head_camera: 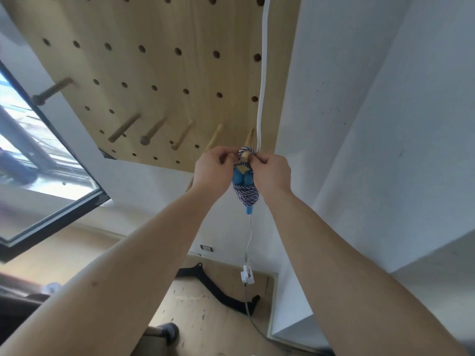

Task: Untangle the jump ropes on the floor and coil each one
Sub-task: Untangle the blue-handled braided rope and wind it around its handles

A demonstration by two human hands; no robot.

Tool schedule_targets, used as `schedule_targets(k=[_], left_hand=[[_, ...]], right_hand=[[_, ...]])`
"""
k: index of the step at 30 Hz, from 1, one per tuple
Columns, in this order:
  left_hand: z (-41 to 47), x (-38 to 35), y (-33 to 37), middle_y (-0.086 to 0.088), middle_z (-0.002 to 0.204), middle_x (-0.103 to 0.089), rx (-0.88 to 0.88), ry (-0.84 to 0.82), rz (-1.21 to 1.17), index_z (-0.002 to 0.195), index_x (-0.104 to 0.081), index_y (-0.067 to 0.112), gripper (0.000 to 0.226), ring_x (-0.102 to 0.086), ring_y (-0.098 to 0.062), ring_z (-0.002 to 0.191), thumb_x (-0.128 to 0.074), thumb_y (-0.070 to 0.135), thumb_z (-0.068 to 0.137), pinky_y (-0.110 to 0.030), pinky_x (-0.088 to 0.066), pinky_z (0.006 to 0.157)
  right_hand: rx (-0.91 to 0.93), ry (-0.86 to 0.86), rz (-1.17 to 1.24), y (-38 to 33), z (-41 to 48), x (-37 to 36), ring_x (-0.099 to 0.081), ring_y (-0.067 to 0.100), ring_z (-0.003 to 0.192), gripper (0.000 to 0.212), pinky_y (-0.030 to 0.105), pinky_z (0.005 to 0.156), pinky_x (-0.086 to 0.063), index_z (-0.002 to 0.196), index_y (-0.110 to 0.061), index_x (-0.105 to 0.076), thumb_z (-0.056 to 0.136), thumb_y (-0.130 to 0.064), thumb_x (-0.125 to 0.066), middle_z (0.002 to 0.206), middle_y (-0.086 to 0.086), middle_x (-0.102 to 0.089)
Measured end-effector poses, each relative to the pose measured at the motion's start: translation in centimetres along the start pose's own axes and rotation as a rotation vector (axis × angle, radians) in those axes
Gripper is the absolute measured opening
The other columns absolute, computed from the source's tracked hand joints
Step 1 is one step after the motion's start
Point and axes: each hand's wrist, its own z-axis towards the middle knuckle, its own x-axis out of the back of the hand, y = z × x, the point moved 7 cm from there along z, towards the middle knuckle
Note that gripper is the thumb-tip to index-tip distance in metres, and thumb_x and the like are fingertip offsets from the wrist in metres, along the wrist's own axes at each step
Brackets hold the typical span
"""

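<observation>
A coiled jump rope [245, 195] of blue-and-white twisted cord with blue handles hangs in front of a wooden pegboard [159, 73]. Its top loop sits around the tip of a wooden peg [245, 154] at the board's lower right. My left hand [214, 169] pinches the loop on the left side of the peg. My right hand [271, 170] pinches the loop on the right side. The bundle is wound tightly, and a blue handle end pokes out at its bottom. No other jump rope is in sight.
Several more wooden pegs [151, 133] stick out of the board to the left. A white cable [263, 73] runs down the board's right edge to a clip [247, 274]. A window [38, 150] is at the left, a black curved bar [218, 291] on the floor below.
</observation>
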Motion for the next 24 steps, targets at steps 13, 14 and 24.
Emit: schedule_targets(k=[13, 14, 24], left_hand=[[0.8, -2.1, -0.4, 0.001, 0.127, -0.063, -0.016, -0.090, 0.038, 0.135, -0.061, 0.025, 0.048, -0.057, -0.014, 0.114, -0.045, 0.004, 0.095, -0.026, -0.046, 0.092], [0.5, -2.0, -0.7, 0.001, 0.131, -0.060, -0.012, -0.090, 0.063, 0.137, -0.059, 0.026, 0.048, -0.054, -0.012, 0.117, -0.046, 0.005, 0.096, -0.023, -0.042, 0.091], [-9.0, 2.3, -1.9, 0.000, 0.140, -0.053, 0.041, -0.068, 0.161, 0.138, -0.057, 0.026, 0.041, -0.052, -0.020, 0.125, -0.054, 0.017, 0.098, -0.037, -0.045, 0.104]], right_hand=[[-0.101, 0.091, 0.087, 0.4, 2.5, -0.9, -0.067, 0.016, 0.077, 0.016, 0.026, 0.064, -0.048, 0.083, -0.028, -0.078, 0.090, -0.039, -0.069, 0.072, -0.010, -0.067], [-0.095, 0.085, 0.075, 0.3, 2.2, -0.9, -0.067, 0.016, 0.079, 0.014, 0.026, 0.064, -0.049, 0.081, -0.029, -0.076, 0.089, -0.036, -0.069, 0.073, -0.010, -0.068], [-0.107, 0.072, -0.015, -0.4, -7.2, 2.5, -0.053, 0.015, 0.076, 0.015, 0.010, 0.046, -0.033, 0.099, -0.018, -0.055, 0.089, -0.018, -0.067, 0.082, -0.009, -0.051]])
